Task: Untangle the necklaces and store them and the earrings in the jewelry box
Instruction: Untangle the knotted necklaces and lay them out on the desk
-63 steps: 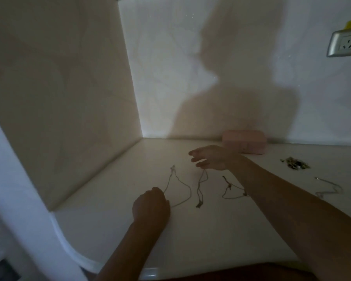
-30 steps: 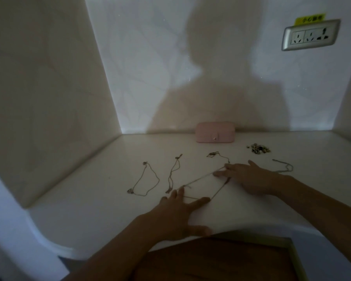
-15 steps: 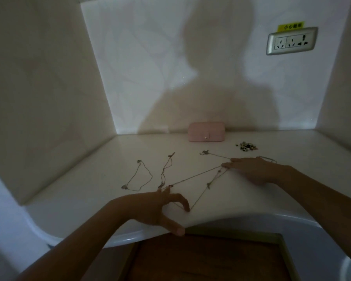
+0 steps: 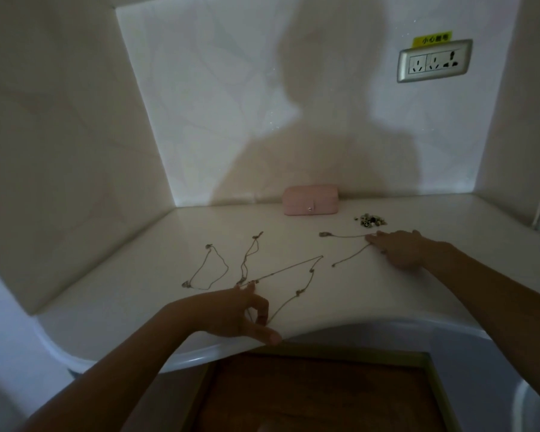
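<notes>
Left hand point(image 4: 237, 310) pinches a long chain point(image 4: 293, 272); right hand point(image 4: 399, 247) lies flat on another chain point(image 4: 349, 247).
Necklaces look separated now, but box point(image 4: 310, 200) shut, earrings point(image 4: 370, 220) loose — storing's all left.

White tabletop point(image 4: 418, 294), dim light. Landmark: pink jewelry box point(image 4: 310, 200), closed, at back wall. Earrings point(image 4: 370, 220), small heap, just right of and nearer than box. Four necklaces nearer than box: looped chain point(image 4: 208, 269) far left; narrow chain point(image 4: 248, 260) beside it; long beaded chain point(image 4: 296, 285), stretched wide, below box; thin chain point(image 4: 345, 244) right of that. Left hand point(image 4: 240, 310) at front edge, fingertips on beaded chain. Right hand point(image 4: 399, 247) flat, fingertips on thin chain. Wall socket point(image 4: 434, 61) above right of box.
</notes>
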The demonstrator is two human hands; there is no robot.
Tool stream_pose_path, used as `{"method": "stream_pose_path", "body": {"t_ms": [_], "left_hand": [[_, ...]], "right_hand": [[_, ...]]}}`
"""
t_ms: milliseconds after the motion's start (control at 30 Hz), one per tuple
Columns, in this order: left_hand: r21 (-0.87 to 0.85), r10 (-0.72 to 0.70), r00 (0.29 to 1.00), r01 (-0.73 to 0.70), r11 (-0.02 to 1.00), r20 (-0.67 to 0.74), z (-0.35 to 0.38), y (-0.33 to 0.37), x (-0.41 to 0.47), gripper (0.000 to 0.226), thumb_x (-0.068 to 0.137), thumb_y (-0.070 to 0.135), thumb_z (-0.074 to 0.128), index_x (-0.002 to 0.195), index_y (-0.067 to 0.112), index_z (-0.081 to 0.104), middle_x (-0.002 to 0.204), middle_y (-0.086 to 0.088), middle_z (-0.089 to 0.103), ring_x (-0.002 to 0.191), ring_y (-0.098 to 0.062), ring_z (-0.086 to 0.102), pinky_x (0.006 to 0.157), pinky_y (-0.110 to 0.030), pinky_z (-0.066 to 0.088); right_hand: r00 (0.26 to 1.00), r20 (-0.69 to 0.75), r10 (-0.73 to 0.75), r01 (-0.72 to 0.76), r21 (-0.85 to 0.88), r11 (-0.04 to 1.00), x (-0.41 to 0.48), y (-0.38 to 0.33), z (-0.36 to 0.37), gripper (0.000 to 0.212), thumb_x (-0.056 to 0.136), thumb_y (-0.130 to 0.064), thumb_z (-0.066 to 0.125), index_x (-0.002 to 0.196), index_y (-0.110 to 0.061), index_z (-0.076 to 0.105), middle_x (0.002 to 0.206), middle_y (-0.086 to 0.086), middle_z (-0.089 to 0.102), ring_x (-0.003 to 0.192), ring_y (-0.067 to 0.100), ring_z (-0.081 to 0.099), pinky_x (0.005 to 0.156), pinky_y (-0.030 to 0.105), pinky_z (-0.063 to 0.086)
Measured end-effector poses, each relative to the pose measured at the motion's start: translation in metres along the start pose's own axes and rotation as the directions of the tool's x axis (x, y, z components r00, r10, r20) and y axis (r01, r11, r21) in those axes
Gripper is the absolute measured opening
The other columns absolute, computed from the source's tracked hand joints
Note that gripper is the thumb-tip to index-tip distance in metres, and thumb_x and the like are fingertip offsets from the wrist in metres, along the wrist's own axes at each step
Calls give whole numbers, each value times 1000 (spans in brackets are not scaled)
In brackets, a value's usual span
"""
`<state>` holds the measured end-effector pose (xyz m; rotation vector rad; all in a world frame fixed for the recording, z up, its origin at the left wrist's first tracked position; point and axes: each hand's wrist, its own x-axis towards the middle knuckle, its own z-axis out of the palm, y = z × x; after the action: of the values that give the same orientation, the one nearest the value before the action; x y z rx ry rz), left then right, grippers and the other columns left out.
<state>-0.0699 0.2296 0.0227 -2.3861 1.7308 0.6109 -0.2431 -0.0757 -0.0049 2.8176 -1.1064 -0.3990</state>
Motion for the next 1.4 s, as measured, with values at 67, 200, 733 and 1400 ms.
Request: {"method": "stream_pose_path", "body": {"t_ms": [67,200,733,1400], "left_hand": [[-7,-13,997,12,1000,-74,0,4,4,46,82,59,54,108,20,57,140,-5,38,122,-23,41,85,-24,35],[-133,-47,907,-11,991,-419,3,15,17,35,89,52,48,100,20,58,118,-1,57,102,-12,52,80,-19,36],[-42,-139,976,133,990,-170,-3,11,106,92,77,77,37,149,32,4,159,0,-2,145,-32,1,113,-59,10],[-549,371,890,-455,701,-264,-23,99,103,31,90,6,55,119,15,59,113,1,65,112,-10,58,104,-33,41]], "right_hand": [[1000,-24,-13,13,3,1000,1,0,0,56,100,-16,26,151,-27,3,160,3,2,144,25,14,114,55,11],[979,-162,-125,147,132,980,-5,-22,1,64,96,-3,34,151,-22,8,159,5,2,146,20,8,117,40,7],[849,-379,-369,495,324,807,-48,-54,30,44,101,-15,33,140,-34,40,152,-13,28,141,7,20,113,23,15],[842,-539,37,538,832,-132,-85,-41,-5,13,96,-6,45,87,-4,54,73,5,59,67,17,58,70,28,52]]}}
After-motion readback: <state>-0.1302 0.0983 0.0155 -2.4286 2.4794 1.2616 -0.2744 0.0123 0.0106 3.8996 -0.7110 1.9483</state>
